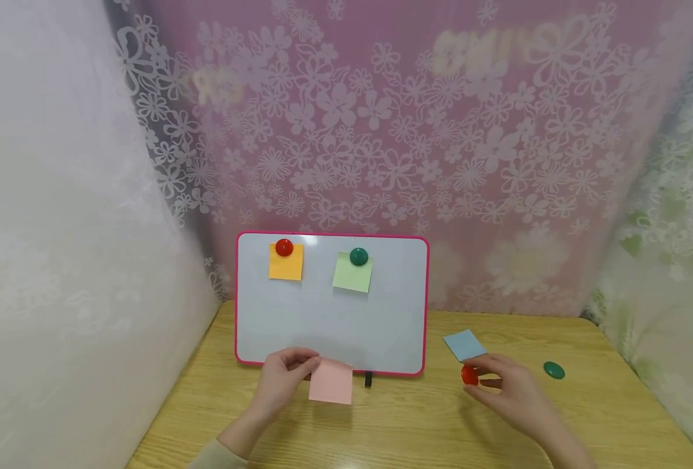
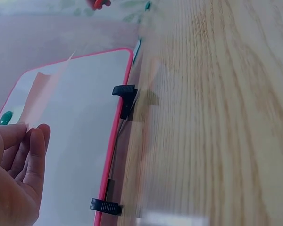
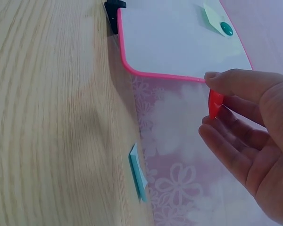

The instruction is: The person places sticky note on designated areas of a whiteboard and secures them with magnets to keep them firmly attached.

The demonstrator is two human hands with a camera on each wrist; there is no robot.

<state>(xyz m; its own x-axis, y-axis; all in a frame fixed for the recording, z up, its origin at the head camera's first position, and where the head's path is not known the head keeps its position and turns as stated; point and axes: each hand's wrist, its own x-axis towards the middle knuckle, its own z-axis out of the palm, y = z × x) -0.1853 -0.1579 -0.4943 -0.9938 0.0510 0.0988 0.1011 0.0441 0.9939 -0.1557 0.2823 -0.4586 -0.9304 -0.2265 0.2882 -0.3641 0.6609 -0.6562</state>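
- left hand (image 1: 282, 378): fingers pinched together on a pink note (image 1: 331, 382)
- right hand (image 1: 512, 389): fingers slightly apart, gripping a red magnet (image 1: 469, 376)
- blue note (image 1: 465, 345) sitting just past the right fingers

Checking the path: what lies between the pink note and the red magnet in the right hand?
In the head view, right of the pink note: the black clip at the foot of the whiteboard, then bare tabletop to the red magnet.

Soft shadows, glare on whiteboard (image 1: 323, 319)
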